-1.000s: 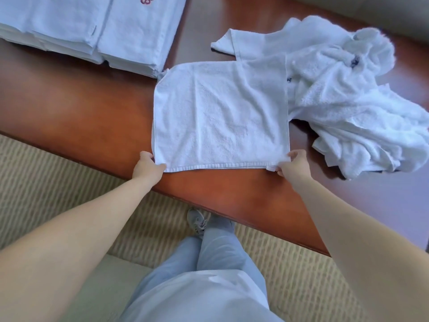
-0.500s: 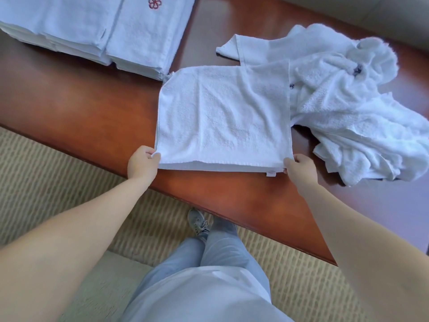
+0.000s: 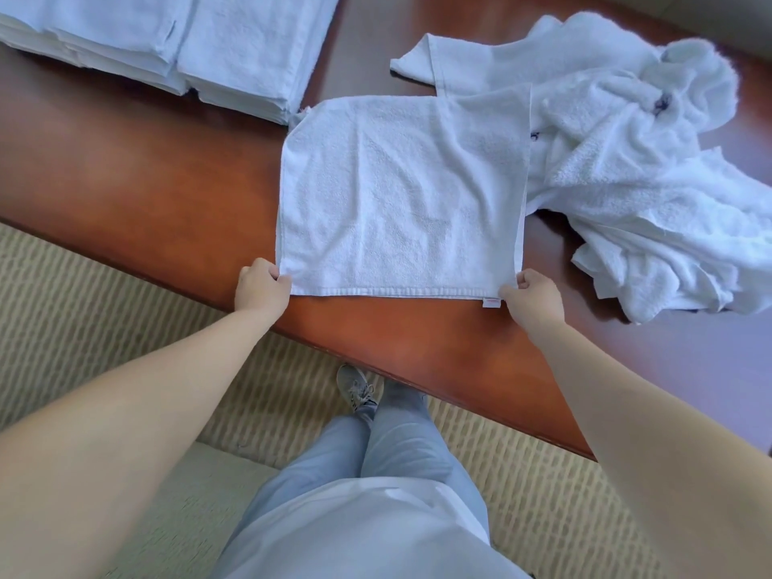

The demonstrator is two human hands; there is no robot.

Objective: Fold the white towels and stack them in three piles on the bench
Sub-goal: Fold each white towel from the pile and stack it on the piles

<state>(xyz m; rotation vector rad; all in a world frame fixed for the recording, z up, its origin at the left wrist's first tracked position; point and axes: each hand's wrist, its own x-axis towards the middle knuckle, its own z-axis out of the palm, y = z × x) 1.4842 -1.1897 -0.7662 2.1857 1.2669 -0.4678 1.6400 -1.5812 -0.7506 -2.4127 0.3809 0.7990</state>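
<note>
From the head camera, a square white terry towel (image 3: 401,194) lies spread flat on the polished reddish-brown wooden bench (image 3: 138,173), its near hem running just inside the bench's front edge. The left hand (image 3: 261,288) pinches the near left corner with curled fingers, and the right hand (image 3: 534,294) pinches the near right corner beside a small white sewn-in label (image 3: 491,302). Holding both near corners this way likely keeps the hem taut and squared, ready to be carried over to the far edge for a fold. The towel's far right portion overlaps the crumpled heap of unfolded white towels (image 3: 651,169), which sits to the right within easy reach as the supply. At the far left, two stacks of folded white towels (image 3: 175,43) stand side by side, touching; the far left corner of the spread towel comes just beside the nearer stack. A third pile is not in view, so the task looks well under way but unfinished.
</note>
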